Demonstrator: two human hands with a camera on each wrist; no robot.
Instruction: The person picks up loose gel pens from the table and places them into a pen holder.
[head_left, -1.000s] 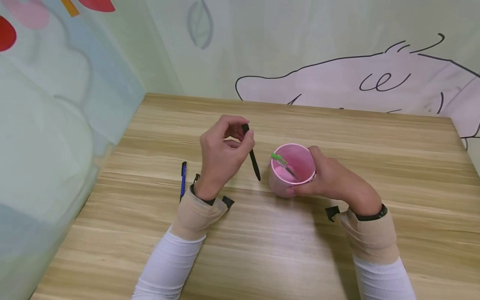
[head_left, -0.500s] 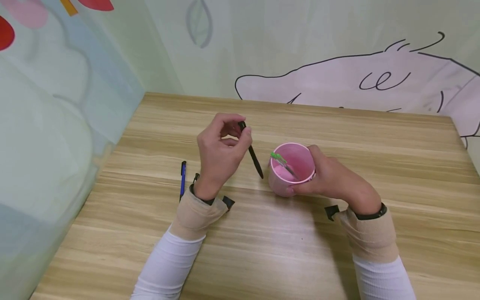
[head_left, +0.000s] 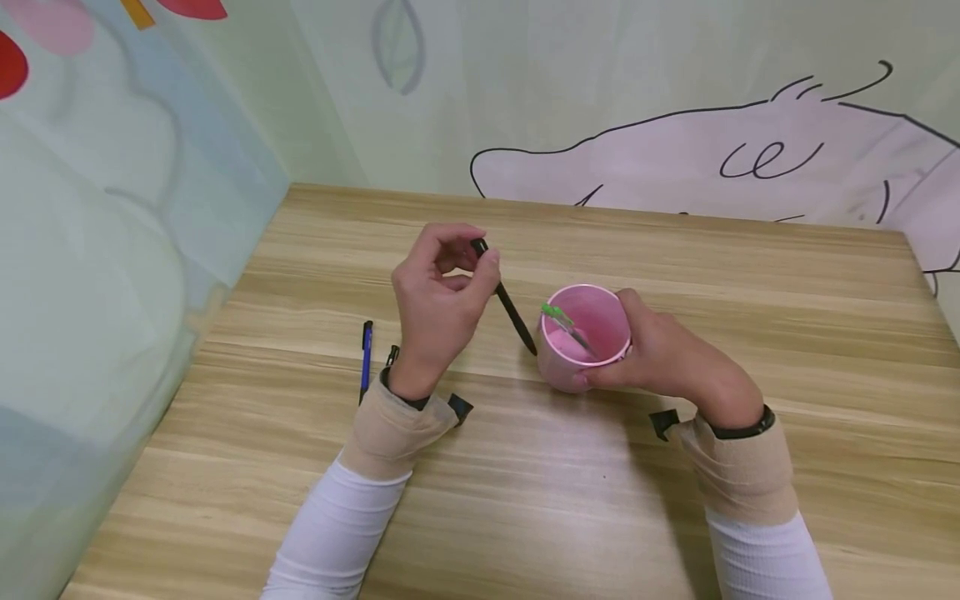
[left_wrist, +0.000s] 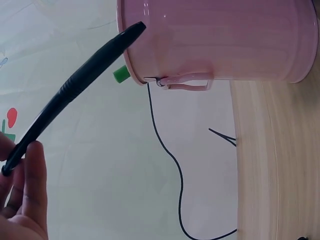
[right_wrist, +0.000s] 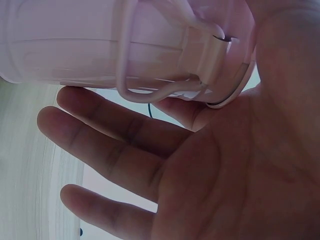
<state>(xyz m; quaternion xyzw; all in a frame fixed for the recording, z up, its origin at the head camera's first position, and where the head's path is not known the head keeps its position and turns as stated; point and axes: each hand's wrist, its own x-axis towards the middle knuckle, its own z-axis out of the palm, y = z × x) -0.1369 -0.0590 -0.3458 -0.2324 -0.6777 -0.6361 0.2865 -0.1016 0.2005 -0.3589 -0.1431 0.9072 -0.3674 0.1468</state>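
My left hand [head_left: 442, 304] pinches a black pen [head_left: 513, 315] near its clip end, between thumb and fingertips. The pen slants down to the right, its tip right at the left side of a pink bucket [head_left: 558, 375]. In the left wrist view the pen [left_wrist: 82, 75] overlaps the bucket's rim. My right hand [head_left: 663, 354] grips the bucket from the right, thumb low on the near side. Inside leans a pen with a green end [head_left: 557, 315]. The right wrist view shows the bucket's small handle [right_wrist: 127, 65] above several loosely extended fingers of the right hand [right_wrist: 200, 170].
A blue pen [head_left: 366, 358] lies on the wooden table [head_left: 525, 517] to the left. Beside it another black pen [head_left: 393, 354] is mostly hidden behind my left wrist. A wall with cartoon drawings [head_left: 675, 158] rises behind the table's far edge.
My left hand has shifted slightly left and away, and the black pen has tilted so that its tip swung right, up to the bucket. My right hand and the bucket have stayed in place.
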